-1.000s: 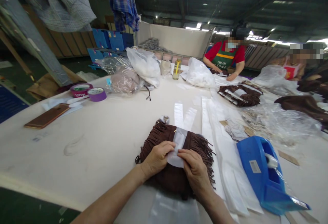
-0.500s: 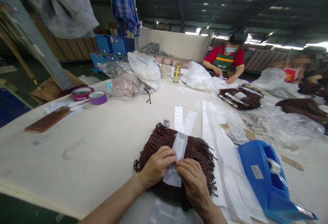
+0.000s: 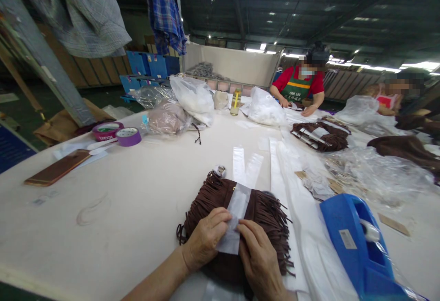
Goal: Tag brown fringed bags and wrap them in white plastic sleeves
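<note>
A brown fringed suede bag (image 3: 264,218) lies on the white table (image 3: 137,191) just in front of me. A strip of white paper (image 3: 235,214) runs across its middle. My left hand (image 3: 206,239) pinches the strip's left edge with curled fingers and rests on the bag. My right hand (image 3: 259,259) presses flat on the bag at the strip's right edge, its fingers bent and pointing at the left hand. A small metal clasp (image 3: 220,170) shows at the bag's far corner.
A blue tape dispenser (image 3: 357,250) stands at my right. White paper strips (image 3: 285,168) lie beyond the bag. Purple tape rolls (image 3: 129,136) and a brown phone case (image 3: 57,168) sit at left. Plastic bags (image 3: 194,94), a bottle (image 3: 235,102) and two seated workers are farther back.
Both hands have slid toward me along the strip, now holding its near end. The view has tipped upward a little.
</note>
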`<state>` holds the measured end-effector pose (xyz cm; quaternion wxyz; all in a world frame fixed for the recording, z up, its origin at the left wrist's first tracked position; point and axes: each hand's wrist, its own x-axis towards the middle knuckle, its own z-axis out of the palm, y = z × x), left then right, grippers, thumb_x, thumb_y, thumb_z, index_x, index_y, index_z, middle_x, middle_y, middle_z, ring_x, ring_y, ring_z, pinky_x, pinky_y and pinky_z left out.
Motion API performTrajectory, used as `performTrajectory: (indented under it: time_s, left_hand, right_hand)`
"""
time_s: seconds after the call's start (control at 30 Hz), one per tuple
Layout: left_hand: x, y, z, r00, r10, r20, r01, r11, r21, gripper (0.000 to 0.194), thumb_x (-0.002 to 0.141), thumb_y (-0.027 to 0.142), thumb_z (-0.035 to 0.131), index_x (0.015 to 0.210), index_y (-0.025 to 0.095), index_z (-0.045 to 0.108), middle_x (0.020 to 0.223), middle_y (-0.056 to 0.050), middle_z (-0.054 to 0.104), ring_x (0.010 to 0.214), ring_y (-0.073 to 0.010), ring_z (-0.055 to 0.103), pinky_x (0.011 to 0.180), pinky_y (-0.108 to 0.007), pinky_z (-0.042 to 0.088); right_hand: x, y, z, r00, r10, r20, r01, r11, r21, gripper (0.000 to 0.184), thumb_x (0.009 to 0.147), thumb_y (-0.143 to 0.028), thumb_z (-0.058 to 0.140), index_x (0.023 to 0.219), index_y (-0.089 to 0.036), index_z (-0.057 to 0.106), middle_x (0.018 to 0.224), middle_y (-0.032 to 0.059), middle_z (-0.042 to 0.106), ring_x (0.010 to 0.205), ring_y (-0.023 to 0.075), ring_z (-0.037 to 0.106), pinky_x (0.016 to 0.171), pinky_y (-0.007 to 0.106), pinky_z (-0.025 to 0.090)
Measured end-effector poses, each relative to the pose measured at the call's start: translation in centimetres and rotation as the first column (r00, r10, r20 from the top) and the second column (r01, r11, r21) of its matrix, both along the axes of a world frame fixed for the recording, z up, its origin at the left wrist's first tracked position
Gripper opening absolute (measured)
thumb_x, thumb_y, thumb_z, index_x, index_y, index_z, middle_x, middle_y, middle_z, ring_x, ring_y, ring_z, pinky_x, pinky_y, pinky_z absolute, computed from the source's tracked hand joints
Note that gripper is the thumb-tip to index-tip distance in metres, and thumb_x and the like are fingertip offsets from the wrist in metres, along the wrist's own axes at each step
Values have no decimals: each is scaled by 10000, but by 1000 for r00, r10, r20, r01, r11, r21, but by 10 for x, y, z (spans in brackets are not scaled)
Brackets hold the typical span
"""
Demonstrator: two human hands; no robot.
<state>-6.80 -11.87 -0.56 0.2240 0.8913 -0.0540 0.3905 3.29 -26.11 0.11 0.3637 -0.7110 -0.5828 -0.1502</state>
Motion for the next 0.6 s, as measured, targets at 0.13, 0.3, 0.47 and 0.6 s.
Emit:
performTrajectory:
  time_s: [0.13, 0.3, 0.47, 0.6]
  left_hand:
    - [0, -1, -1, 999, 11, 47, -16, 996, 90, 211, 839, 15, 344, 840, 91, 541, 933, -147, 609, 1019, -218, 544, 843, -368, 536]
    - [-5, -5, 2, 998, 9, 66, -23, 979, 205, 251, 848, 34, 309, 872, 60, 558, 929, -162, 619, 1022, -229, 553, 842, -365, 545]
    - [-12, -8, 4, 998, -26, 51, 12, 967, 253, 269, 863, 61, 310, 846, 52, 578, 937, -170, 634, 1020, -236, 561, 842, -359, 544]
    - [-16, -10, 4, 997, -45, 57, 27, 960, 279, 232, 857, 62, 353, 826, 55, 582, 941, -167, 646, 1008, -245, 570, 797, -359, 548]
  right_hand:
    - [1, 1, -2, 999, -39, -35, 39, 999, -8, 308, 817, -111, 438, 1108, -165, 524, 1051, 127, 602, 983, 209, 585, 819, 345, 536]
    - [3, -1, -7, 997, -49, -59, 47, 998, -41, 356, 804, -107, 441, 1148, -169, 505, 1124, 137, 568, 1038, 218, 563, 853, 360, 521]
    - [4, -5, -11, 997, -36, -66, 30, 996, -80, 385, 796, -103, 431, 1171, -164, 492, 1157, 139, 548, 1071, 217, 542, 877, 366, 508]
    - [4, -5, -11, 996, -37, -80, 30, 996, -87, 393, 788, -100, 434, 1172, -160, 494, 1160, 140, 545, 1079, 218, 536, 887, 370, 502]
